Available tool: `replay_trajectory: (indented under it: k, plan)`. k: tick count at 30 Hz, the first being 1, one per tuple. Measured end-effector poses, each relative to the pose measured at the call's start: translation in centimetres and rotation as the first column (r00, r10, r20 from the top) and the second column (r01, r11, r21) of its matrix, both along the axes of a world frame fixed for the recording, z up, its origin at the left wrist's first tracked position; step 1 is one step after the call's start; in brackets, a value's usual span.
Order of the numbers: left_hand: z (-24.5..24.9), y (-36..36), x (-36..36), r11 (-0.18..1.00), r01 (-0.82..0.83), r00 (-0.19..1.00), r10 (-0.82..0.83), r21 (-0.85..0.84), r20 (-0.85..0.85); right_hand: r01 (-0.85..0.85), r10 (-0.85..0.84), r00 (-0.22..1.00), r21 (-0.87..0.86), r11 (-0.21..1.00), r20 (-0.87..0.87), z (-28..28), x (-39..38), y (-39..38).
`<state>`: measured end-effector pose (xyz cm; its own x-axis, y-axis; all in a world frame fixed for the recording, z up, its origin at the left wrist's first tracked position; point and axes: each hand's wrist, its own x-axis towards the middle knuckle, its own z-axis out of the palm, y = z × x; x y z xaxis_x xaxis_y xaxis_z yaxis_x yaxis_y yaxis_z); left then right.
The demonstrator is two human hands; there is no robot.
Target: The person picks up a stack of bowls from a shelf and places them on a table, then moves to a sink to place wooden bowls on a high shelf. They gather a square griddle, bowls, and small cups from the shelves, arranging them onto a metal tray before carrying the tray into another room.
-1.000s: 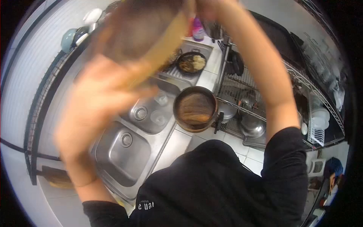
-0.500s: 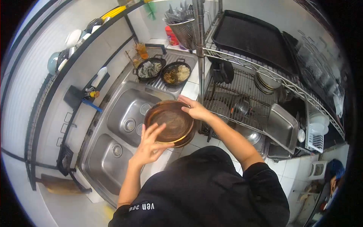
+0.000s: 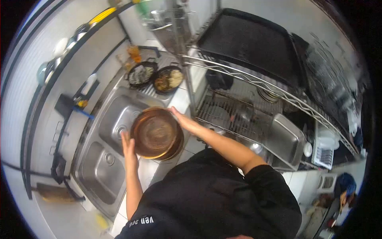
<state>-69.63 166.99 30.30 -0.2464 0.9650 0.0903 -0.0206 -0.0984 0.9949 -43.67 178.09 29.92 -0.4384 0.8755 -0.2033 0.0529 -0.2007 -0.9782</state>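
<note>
A stack of brown wooden bowls (image 3: 156, 133) is held between my two hands, over the counter edge beside the sink. My right hand (image 3: 181, 120) grips the far right rim, its thumb and fingers around the edge. Against the left side presses my left hand (image 3: 129, 148), fingers pointing up along the wall of the bowl. The top bowl's dark, worn inside faces up, and at least one more bowl shows beneath it at the lower right.
A double steel sink (image 3: 89, 159) lies left. Behind it, two black pans (image 3: 141, 75) with food remains stand on the drainboard. On the right, a wire rack (image 3: 238, 101) holds a large black tray (image 3: 250, 44) and a steel pan (image 3: 287, 139).
My left hand has moved from the near rim, where its fingers were spread, to the left side of the bowls. The view has shifted, and the bowls appear further left.
</note>
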Motion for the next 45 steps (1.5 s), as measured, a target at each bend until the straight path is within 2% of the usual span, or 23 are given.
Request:
replay_trajectory:
  k: [1,3,4,5,7,10,11,13,14,17,19,23,25,26,29,34,35,37,38,39,42,43,45]
  plan:
    - [-0.6,0.2,0.1,0.996,-0.057,0.996,0.061,-0.073,0.057,0.021,-0.024,0.999,-0.111,0.994,-0.026,0.8,0.1,-0.9]
    - [-1.2,0.5,-0.3,0.968,0.188,0.911,-0.11,-0.164,0.397,-0.025,0.04,0.999,-0.36,0.933,0.034,1.6,0.8,-2.1]
    - [-2.2,0.6,-0.6,0.963,0.202,0.885,-0.101,-0.179,0.455,-0.173,0.111,0.977,-0.371,0.912,-0.182,3.0,1.7,-3.2]
    - [-3.2,0.9,-0.7,0.958,0.215,0.855,-0.09,-0.192,0.51,-0.193,0.124,0.963,-0.293,0.936,-0.238,-0.8,0.9,-2.2]
    - [-2.7,1.0,-0.4,0.958,0.178,0.854,-0.036,-0.226,0.519,-0.132,0.081,0.987,-0.399,0.907,-0.141,2.2,1.8,-3.1]
    - [-1.4,0.6,0.5,0.945,0.239,0.834,-0.082,-0.223,0.545,-0.186,0.085,0.971,-0.48,0.858,-0.223,0.5,2.3,-2.6]
    - [-1.0,0.2,1.1,0.942,0.258,0.821,-0.095,-0.217,0.563,-0.174,0.068,0.971,-0.477,0.861,-0.23,-0.3,2.5,-2.7]
    - [-0.3,-0.2,3.4,0.927,0.306,0.804,-0.13,-0.216,0.58,-0.196,0.045,0.875,-0.266,0.944,-0.483,-1.9,3.1,-3.5]
    - [-0.1,-0.7,4.8,0.908,0.364,0.786,-0.182,-0.206,0.591,-0.137,-0.032,0.869,-0.302,0.943,-0.493,-0.3,4.2,-4.1]
    - [-1.1,-1.2,8.9,0.86,0.472,0.724,-0.252,-0.195,0.642,-0.052,-0.067,0.943,-0.343,0.938,-0.325,3.2,10.5,-5.7]
    - [-1.4,-0.7,11.9,0.804,0.504,0.774,-0.26,-0.315,0.577,0.074,-0.121,0.976,-0.245,0.967,-0.182,3.1,13.4,-5.3]
    - [-2.8,1.7,18.9,0.677,0.676,0.656,-0.373,-0.291,0.656,0.213,-0.212,0.977,-0.169,0.962,0.021,-1.4,21.0,-3.4]
    - [-5.4,3.5,21.9,0.622,0.719,0.63,-0.396,-0.31,0.668,0.215,-0.231,0.972,-0.279,0.936,-0.028,-2.3,24.5,-2.9]
    - [-6.3,4.5,23.6,0.622,0.722,0.617,-0.377,-0.305,0.691,0.275,-0.258,0.961,-0.268,0.923,0.095,-5.0,27.3,-2.4]
    - [-9.9,7.8,28.4,0.53,0.809,0.527,-0.463,-0.254,0.713,0.432,-0.321,0.885,-0.337,0.836,0.338,-3.1,31.3,-3.0]
    - [-8.9,9.8,35.4,0.336,0.881,0.471,-0.562,-0.333,0.68,0.476,-0.353,0.869,-0.39,0.788,0.347,-7.9,40.1,-1.0]
    - [-10.2,9.8,37.0,0.345,0.88,0.472,-0.556,-0.327,0.684,0.485,-0.348,0.862,-0.397,0.779,0.369,-8.7,41.5,-0.7]
    - [-13.7,9.8,40.0,0.468,0.847,0.497,-0.532,-0.251,0.686,0.719,-0.628,0.694,-0.289,0.633,0.353,-12.4,44.2,0.2]
    - [-11.0,9.5,40.4,0.433,0.858,0.491,-0.526,-0.277,0.694,0.685,-0.668,0.72,-0.345,0.642,0.189,-17.1,48.0,1.3]
    - [-12.3,9.7,41.6,0.44,0.855,0.491,-0.515,-0.275,0.702,0.719,-0.676,0.692,-0.318,0.618,0.252,-16.6,48.8,0.9]
    - [-14.0,10.0,44.3,0.608,0.753,0.655,-0.657,-0.252,0.373,0.76,-0.657,0.643,-0.227,0.609,0.394,-14.4,50.3,0.7]
    - [-13.1,9.6,44.3,0.612,0.748,0.659,-0.644,-0.256,0.388,0.774,-0.648,0.611,-0.173,0.609,0.455,-13.9,50.9,0.8]
    - [-11.7,9.4,44.1,0.613,0.699,0.695,-0.703,-0.369,0.149,0.775,-0.613,0.479,0.026,0.631,0.629,-12.5,52.0,1.5]
